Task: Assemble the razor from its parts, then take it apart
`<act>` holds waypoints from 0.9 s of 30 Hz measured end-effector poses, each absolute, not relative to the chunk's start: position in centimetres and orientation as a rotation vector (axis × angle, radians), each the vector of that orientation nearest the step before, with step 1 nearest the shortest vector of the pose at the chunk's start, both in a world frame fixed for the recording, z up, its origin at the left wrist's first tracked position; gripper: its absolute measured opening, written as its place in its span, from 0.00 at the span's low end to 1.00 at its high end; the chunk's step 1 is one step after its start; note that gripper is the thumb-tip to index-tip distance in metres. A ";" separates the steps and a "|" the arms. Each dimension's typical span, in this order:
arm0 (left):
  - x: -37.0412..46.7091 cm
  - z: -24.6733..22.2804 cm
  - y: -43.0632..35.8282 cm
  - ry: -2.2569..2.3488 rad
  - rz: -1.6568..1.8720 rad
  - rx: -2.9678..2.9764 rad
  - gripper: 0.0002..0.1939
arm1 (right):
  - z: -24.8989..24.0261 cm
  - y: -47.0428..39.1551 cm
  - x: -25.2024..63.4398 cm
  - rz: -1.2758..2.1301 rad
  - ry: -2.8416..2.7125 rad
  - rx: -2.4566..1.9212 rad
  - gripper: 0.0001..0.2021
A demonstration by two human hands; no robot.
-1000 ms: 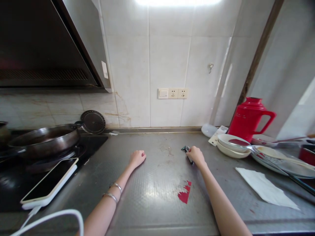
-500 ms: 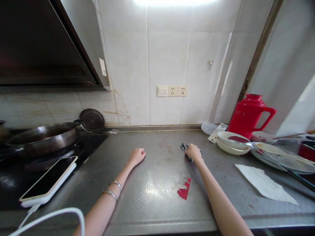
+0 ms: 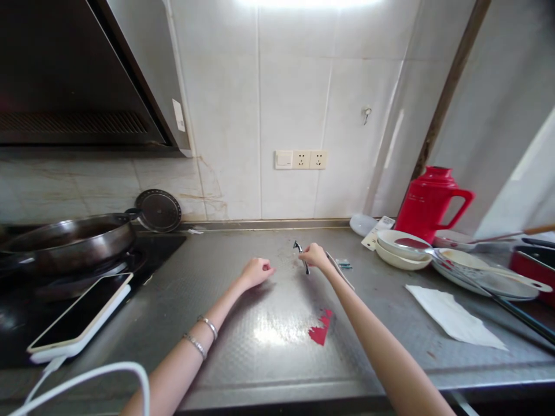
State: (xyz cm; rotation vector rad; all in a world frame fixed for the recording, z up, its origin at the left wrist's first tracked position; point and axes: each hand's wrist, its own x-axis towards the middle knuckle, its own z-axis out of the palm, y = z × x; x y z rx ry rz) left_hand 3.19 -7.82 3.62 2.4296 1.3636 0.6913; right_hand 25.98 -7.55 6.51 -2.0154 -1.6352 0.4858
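My right hand (image 3: 315, 255) pinches a small dark razor (image 3: 307, 267) by its handle, just above the steel counter. The razor's narrow head sticks out to the upper left of my fingers. My left hand (image 3: 256, 273) is loosely curled, with nothing visible in it, a short way left of the razor. Behind my right wrist lie a small clear packet with teal parts (image 3: 344, 264) and a thin pale-edged object, mostly hidden by the arm. A ragged red scrap (image 3: 319, 330) lies on the counter nearer to me, between my forearms.
At left, a steel pan (image 3: 73, 242) sits on the black stove, with a charging phone (image 3: 82, 315) at its edge. On the right stand a red thermos jug (image 3: 427, 205), stacked bowls (image 3: 401, 261) and plates. A white napkin (image 3: 453, 318) lies before them.
My right hand has moved left with the razor, raising it and uncovering the teal packet. My left hand has shifted right, toward it. The view has turned slightly.
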 end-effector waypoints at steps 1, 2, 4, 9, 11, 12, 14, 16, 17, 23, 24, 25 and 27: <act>3.8 3.7 -8.1 1.297 0.694 2.413 0.19 | 6.5 -7.4 25.4 0.496 -1.640 -2.002 0.07; 4.3 3.7 -8.4 1.246 0.696 2.389 0.20 | 6.5 -7.2 24.8 0.515 -1.644 -1.985 0.06; 5.3 3.4 -8.8 1.192 0.697 2.327 0.24 | 6.3 -6.9 23.6 0.567 -1.650 -1.949 0.07; 6.7 2.4 -9.1 1.273 0.713 2.211 0.28 | 5.4 -6.3 21.2 0.690 -1.637 -1.881 0.09; 6.9 2.2 -8.8 1.299 0.750 2.197 0.28 | 5.1 -6.2 20.6 0.721 -1.620 -1.870 0.09; 6.9 2.1 -8.6 1.302 0.773 2.191 0.27 | 5.0 -6.1 20.4 0.731 -1.613 -1.867 0.09; 7.0 1.9 -8.2 1.295 0.811 2.174 0.26 | 4.9 -6.1 20.2 0.742 -1.607 -1.864 0.09; 7.0 1.8 -7.8 1.292 0.833 2.150 0.24 | 5.0 -6.1 20.1 0.743 -1.615 -1.858 0.10; 7.0 1.7 -7.7 1.296 0.841 2.141 0.23 | 5.1 -6.1 20.0 0.742 -1.623 -1.854 0.10; 7.1 2.1 -7.5 1.313 0.811 2.125 0.16 | 5.2 -6.6 19.8 0.727 -1.660 -1.823 0.12; 7.1 2.2 -7.5 1.330 0.791 2.125 0.15 | 5.2 -6.7 19.7 0.729 -1.662 -1.820 0.12; 7.2 2.4 -7.6 1.351 0.773 2.129 0.14 | 5.2 -6.8 19.7 0.732 -1.664 -1.818 0.13; 7.1 2.8 -7.7 1.385 0.756 2.143 0.12 | 5.2 -7.0 19.7 0.738 -1.666 -1.809 0.13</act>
